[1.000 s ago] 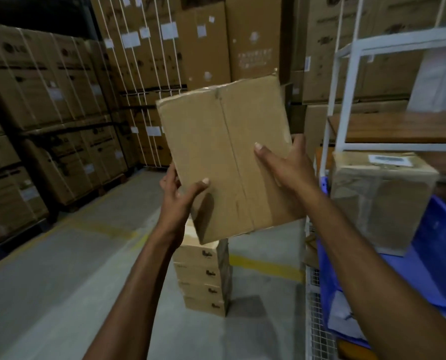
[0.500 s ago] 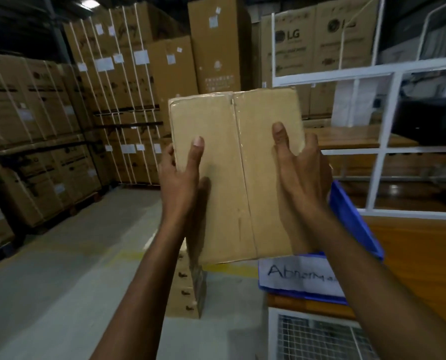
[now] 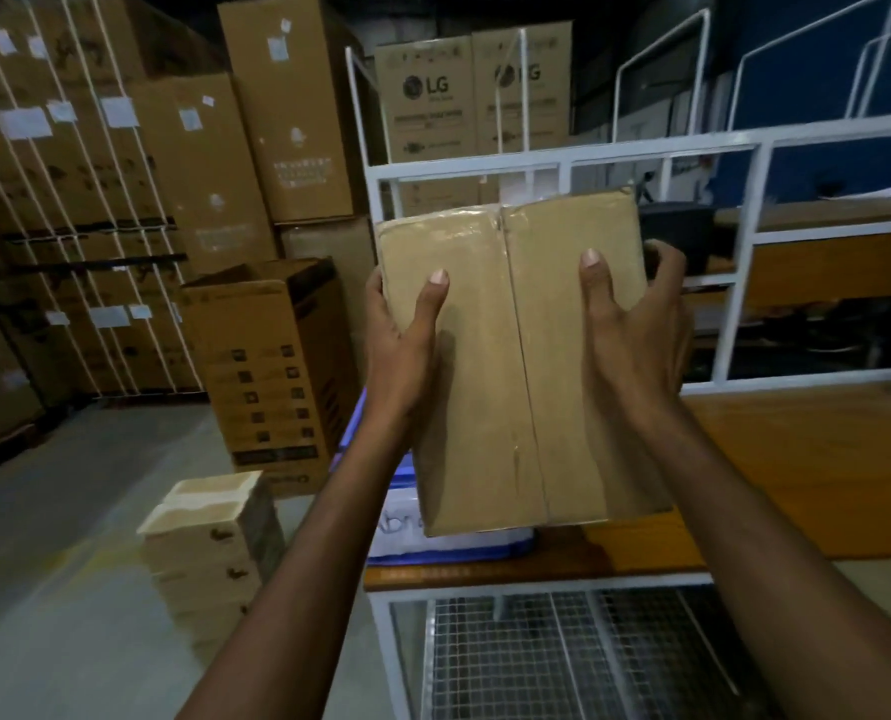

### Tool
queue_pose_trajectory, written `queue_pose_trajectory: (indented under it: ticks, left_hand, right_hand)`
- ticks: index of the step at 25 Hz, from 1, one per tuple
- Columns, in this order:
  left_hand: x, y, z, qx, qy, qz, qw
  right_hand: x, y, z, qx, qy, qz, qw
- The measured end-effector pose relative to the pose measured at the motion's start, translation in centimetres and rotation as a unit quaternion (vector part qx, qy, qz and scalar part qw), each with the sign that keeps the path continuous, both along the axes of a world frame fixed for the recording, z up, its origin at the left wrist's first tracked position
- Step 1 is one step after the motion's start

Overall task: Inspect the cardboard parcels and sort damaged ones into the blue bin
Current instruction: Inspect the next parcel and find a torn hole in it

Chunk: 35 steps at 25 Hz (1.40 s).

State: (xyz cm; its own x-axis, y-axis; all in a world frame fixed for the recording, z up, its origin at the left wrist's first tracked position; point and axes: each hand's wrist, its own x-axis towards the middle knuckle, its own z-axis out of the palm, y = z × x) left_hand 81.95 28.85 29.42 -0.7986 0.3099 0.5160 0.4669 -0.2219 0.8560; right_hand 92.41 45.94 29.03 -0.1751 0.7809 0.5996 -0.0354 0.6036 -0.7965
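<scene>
Currently your left hand (image 3: 402,345) and right hand (image 3: 635,335) clamp the parcel (image 3: 511,366) by its side edges, thumbs on the taped face, holding it upright in the air. Just behind its lower edge sits the bin (image 3: 459,555) on the tabletop (image 3: 796,470). Cartons (image 3: 272,376) stand beyond.
</scene>
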Motion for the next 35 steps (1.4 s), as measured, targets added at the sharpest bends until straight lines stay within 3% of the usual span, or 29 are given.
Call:
queue_pose_trajectory:
  ticks: [6,9,11,14,21,26,29,35]
  left_hand:
    - [2.4,15.3,-2.9,-0.019,-0.02,0.016,0.999]
    - [3.8,22.3,-4.6,-0.038,-0.057,0.041,0.997]
    - [3.8,25.5,-5.4,-0.054,-0.056,0.058,0.995]
    - [3.0,29.0,-6.5,-0.095,-0.067,0.095,0.989]
    - [0.8,32.1,-13.7,-0.187,-0.042,0.098,0.977]
    - [-0.7,32.3,-17.2,-0.211,-0.027,0.024,0.977]
    - [-0.9,32.4,-17.9,-0.219,-0.02,0.02,0.975]
    - [0.6,30.8,-22.5,-0.284,-0.089,-0.038,0.954]
  right_hand:
    - [4.5,15.5,-1.4,0.048,-0.114,-0.01,0.992]
    - [5.6,21.6,-2.2,0.0,-0.088,0.036,0.995]
    - [5.6,24.1,-3.0,-0.017,-0.071,0.012,0.997]
    - [4.5,27.3,-4.9,-0.035,-0.097,0.031,0.994]
    - [2.6,31.7,-13.5,-0.103,-0.162,0.063,0.979]
    - [2.0,34.6,-15.5,-0.129,-0.235,0.187,0.945]
    - [1.7,34.7,-16.6,-0.118,-0.252,0.175,0.944]
    - [3.9,34.7,-21.0,-0.141,-0.32,0.228,0.909]
